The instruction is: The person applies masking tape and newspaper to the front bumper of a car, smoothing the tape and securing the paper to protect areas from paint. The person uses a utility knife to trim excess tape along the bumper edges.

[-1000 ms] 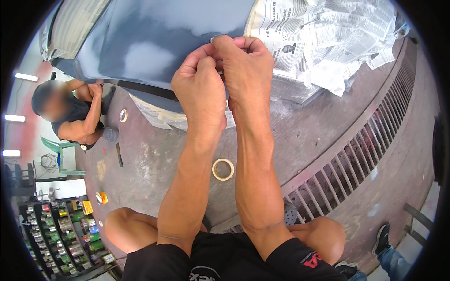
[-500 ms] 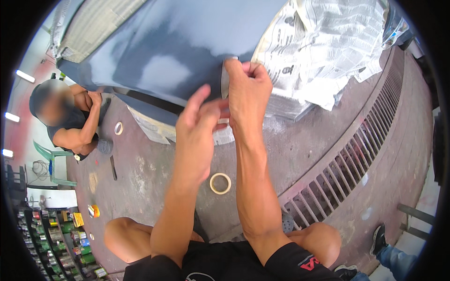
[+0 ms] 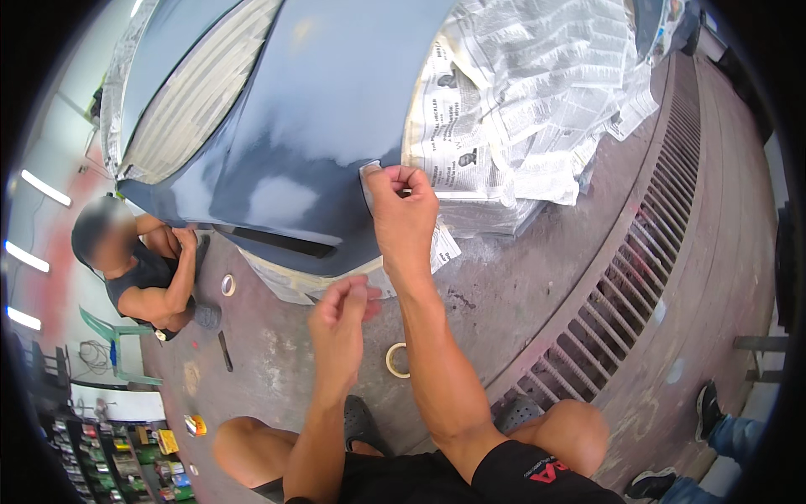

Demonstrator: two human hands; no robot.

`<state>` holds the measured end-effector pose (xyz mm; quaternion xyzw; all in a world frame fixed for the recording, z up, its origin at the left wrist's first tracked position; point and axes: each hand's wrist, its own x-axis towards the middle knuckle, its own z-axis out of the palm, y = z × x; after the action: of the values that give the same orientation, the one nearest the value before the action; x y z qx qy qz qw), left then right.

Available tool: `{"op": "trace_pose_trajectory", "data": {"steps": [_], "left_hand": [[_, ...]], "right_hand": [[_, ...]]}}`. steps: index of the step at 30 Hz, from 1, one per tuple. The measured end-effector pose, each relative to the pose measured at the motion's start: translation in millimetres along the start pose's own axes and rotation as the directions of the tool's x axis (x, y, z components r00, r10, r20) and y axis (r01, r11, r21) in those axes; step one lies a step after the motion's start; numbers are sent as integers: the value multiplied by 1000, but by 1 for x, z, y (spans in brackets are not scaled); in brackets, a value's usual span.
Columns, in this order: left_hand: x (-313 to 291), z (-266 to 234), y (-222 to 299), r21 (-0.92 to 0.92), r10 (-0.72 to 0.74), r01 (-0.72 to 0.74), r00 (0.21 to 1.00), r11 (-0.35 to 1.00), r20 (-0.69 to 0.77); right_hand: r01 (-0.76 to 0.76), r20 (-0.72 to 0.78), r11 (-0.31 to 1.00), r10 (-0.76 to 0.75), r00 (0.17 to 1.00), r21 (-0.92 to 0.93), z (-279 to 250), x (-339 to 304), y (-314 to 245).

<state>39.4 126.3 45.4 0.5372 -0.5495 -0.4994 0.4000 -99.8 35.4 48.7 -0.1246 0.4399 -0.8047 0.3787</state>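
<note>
My right hand [image 3: 405, 217] is raised at the rounded corner of a grey primed car panel [image 3: 327, 109], thumb and fingers pinched on a thin pale strip [image 3: 372, 165] at the panel's edge. What the strip is made of does not show. Lower down and to the left, my left hand [image 3: 337, 323] hangs in the air before the panel's lower edge, its fingers loosely curled and apart, with nothing visible in them. Newspaper masking [image 3: 478, 109] covers the car to the right of my right hand. A roll of masking tape [image 3: 389, 362] lies on the floor, partly behind my right forearm.
At the left a co-worker [image 3: 151, 277] squats by the car, near a second tape roll [image 3: 228, 294] on the floor. A floor grate [image 3: 617, 311] curves along the right. A green chair [image 3: 113, 332] and shelves of cans [image 3: 109, 454] stand left; another person's shoe [image 3: 707, 412] shows right.
My left hand has drawn down and away from my right hand, which keeps its pinch on the pale strip. The whole view has shifted, showing more of the car.
</note>
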Motion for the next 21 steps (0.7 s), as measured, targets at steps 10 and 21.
{"op": "trace_pose_trajectory", "data": {"steps": [10, 21], "left_hand": [[70, 52, 87, 664, 541, -319, 827, 677, -155], [91, 55, 87, 973, 603, -133, 797, 190, -9]], "right_hand": [[-226, 79, 898, 212, 974, 377, -15, -17, 7], [-311, 42, 760, 352, 935, 571, 1, -28, -7]]}}
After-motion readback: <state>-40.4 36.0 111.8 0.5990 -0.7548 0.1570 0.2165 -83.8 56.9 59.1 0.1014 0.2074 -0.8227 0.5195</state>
